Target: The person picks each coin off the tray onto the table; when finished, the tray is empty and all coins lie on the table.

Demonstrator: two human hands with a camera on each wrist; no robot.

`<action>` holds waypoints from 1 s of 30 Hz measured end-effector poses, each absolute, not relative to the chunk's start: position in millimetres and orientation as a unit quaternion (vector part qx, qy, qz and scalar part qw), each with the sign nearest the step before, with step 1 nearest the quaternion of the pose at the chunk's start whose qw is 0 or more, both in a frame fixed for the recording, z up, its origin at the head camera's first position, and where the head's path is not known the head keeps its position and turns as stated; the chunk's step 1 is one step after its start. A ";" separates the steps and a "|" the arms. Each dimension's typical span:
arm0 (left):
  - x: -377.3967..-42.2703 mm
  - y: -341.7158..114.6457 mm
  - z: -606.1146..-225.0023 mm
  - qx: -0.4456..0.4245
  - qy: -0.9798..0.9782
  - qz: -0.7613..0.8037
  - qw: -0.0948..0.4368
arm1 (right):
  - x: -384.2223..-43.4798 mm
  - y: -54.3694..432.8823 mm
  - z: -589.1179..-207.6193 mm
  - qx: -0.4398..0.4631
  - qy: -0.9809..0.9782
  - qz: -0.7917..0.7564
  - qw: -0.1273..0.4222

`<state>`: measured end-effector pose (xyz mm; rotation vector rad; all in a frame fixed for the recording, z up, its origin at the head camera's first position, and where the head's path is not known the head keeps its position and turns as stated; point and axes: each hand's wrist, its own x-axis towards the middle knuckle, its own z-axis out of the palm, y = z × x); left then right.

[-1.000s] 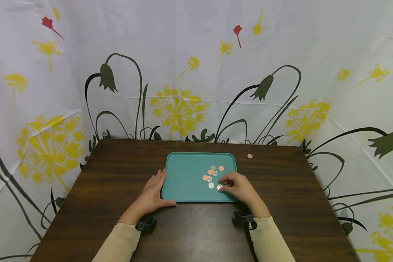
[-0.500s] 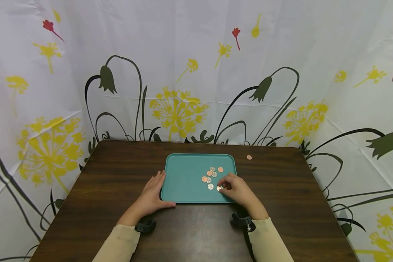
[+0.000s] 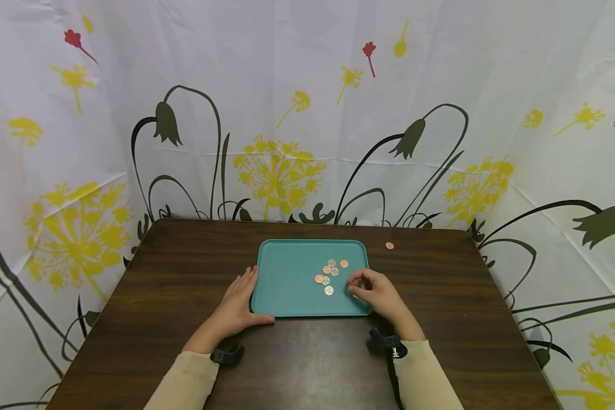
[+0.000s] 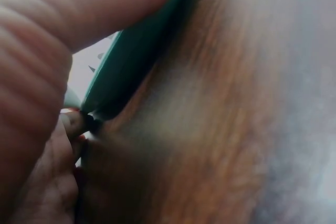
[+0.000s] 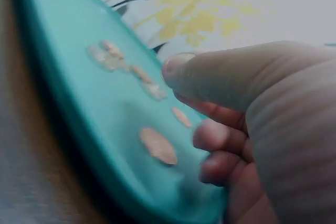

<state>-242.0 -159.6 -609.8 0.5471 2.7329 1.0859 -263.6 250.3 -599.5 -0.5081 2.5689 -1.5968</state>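
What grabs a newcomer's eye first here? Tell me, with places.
First, likely, the turquoise rectangular tray on the dark brown wood-grain table, with round copper- and silver-coloured coins on its right half, near the right hand. Next, the white fabric backdrop behind the table, printed with yellow and dark green flowers. Then the lone copper-coloured coin on the table, off the tray's far right corner.

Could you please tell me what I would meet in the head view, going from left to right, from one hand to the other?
Left hand → bare left part of the teal tray → leftmost copper-coloured coin → nearest fully visible silver-coloured coin → copper-coloured coin at the group's right → right hand.
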 end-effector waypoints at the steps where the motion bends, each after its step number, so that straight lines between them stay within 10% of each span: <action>1: -242.1 -159.7 -609.5 0.181 0.911 0.362 0.076 | -264.3 252.6 -600.2 -0.168 0.822 -0.542 0.039; 23: -243.4 -154.0 -607.1 0.182 0.915 0.353 0.078 | -289.8 320.5 -591.7 0.096 0.834 -0.499 -0.216; 30: -241.8 -158.7 -603.6 0.181 0.920 0.339 0.074 | -320.1 354.1 -582.5 0.161 0.814 -0.529 -0.179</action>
